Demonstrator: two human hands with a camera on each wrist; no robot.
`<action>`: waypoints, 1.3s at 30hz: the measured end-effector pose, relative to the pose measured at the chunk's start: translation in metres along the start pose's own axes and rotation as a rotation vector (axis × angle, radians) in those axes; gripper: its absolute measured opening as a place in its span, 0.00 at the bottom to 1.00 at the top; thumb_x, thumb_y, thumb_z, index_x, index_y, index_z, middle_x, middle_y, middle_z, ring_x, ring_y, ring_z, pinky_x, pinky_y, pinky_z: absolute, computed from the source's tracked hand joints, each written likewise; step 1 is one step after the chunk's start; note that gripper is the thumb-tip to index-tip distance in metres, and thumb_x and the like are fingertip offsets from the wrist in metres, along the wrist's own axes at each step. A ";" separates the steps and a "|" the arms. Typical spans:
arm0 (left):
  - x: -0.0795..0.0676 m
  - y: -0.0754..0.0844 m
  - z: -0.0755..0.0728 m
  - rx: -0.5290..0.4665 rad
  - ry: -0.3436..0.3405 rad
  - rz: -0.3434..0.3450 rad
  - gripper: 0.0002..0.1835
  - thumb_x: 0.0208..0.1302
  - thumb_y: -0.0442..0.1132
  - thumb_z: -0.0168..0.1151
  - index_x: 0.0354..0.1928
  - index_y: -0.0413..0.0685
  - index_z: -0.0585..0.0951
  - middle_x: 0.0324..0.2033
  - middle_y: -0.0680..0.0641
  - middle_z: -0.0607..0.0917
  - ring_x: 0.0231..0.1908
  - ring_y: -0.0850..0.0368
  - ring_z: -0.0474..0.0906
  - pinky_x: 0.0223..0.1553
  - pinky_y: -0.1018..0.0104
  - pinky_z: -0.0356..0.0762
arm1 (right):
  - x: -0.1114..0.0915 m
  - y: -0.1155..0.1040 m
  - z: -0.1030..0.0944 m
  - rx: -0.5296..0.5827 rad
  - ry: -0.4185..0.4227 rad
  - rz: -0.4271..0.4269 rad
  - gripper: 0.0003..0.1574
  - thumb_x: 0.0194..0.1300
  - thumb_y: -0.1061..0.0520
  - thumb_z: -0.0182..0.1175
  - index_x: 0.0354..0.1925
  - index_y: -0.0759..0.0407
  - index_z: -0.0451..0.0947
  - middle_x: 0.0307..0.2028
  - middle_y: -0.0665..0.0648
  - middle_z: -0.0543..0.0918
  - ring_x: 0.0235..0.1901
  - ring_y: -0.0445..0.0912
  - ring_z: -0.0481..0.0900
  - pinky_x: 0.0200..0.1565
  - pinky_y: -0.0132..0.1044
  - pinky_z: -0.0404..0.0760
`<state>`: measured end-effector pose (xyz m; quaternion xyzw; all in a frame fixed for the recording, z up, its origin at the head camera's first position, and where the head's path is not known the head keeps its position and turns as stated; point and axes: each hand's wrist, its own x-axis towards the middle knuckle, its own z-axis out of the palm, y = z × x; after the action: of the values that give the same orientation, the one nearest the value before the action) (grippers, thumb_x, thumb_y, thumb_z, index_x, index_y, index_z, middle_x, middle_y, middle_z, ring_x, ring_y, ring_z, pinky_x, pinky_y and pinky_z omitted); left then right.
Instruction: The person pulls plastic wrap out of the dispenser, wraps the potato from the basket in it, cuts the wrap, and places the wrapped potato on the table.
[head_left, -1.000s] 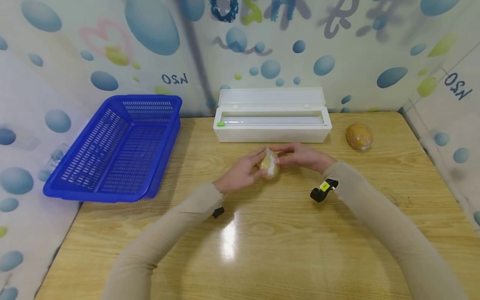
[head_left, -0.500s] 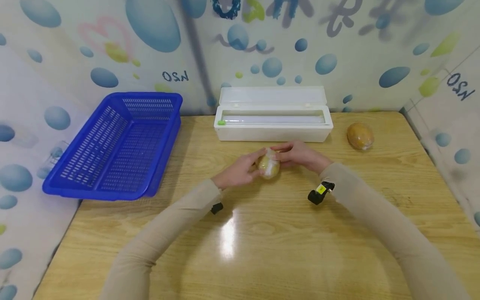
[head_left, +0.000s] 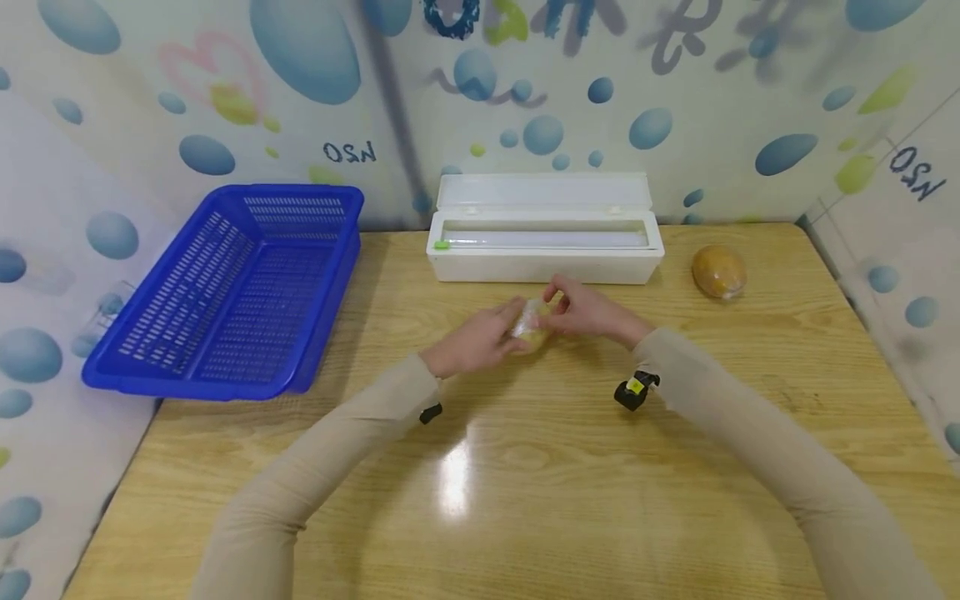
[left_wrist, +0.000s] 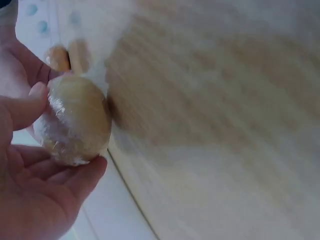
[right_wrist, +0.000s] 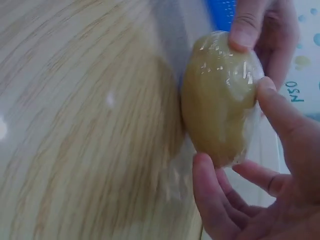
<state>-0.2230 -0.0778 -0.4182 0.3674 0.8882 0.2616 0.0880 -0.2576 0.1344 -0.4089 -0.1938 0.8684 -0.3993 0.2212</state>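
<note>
A yellowish oval fruit or vegetable (head_left: 531, 325), wrapped in clear cling film, is held between both hands near the middle of the table. My left hand (head_left: 476, 342) grips its left side, thumb on one face and fingers on the other. From the right, my right hand (head_left: 588, 312) holds it lightly by thumb and fingertips. Glossy, wrinkled film covers the yellowish oval (right_wrist: 220, 105) in the right wrist view. The left wrist view shows the wrapped oval (left_wrist: 77, 120) with a whitish patch of bunched film on one side.
Behind the hands stands a white cling film dispenser (head_left: 546, 269) with its lid raised and a roll inside. A film-wrapped orange round fruit (head_left: 718, 271) lies at the back right. At the left is a blue slotted basket (head_left: 225, 390). Patterned walls border the wooden table (head_left: 540, 500).
The wrapped oval has turned and tilted slightly between the hands. My right hand has shifted a little left, its fingers drawing in; the left hand has moved slightly.
</note>
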 end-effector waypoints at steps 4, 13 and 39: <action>0.001 -0.003 -0.007 -0.044 -0.056 0.012 0.35 0.67 0.38 0.61 0.67 0.25 0.58 0.49 0.34 0.79 0.40 0.51 0.79 0.43 0.63 0.78 | 0.000 -0.005 0.006 -0.108 0.083 -0.020 0.28 0.58 0.49 0.70 0.45 0.65 0.69 0.40 0.63 0.76 0.34 0.51 0.76 0.34 0.41 0.77; -0.001 -0.008 -0.012 0.009 -0.213 -0.103 0.36 0.76 0.40 0.47 0.72 0.28 0.42 0.71 0.31 0.45 0.69 0.41 0.54 0.69 0.59 0.48 | -0.011 -0.017 0.036 -0.890 0.359 -0.296 0.30 0.68 0.39 0.56 0.32 0.67 0.78 0.12 0.51 0.67 0.12 0.40 0.60 0.14 0.33 0.67; -0.002 -0.028 -0.015 -0.491 -0.201 -0.068 0.44 0.66 0.35 0.60 0.75 0.40 0.45 0.68 0.39 0.62 0.60 0.50 0.68 0.60 0.59 0.66 | -0.013 -0.014 0.028 -0.675 0.112 -0.358 0.46 0.65 0.45 0.63 0.72 0.62 0.56 0.64 0.68 0.66 0.61 0.63 0.66 0.56 0.56 0.71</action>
<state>-0.2440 -0.1017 -0.4201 0.3292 0.7967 0.4284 0.2709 -0.2295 0.1154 -0.4114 -0.3823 0.9141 -0.1332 0.0236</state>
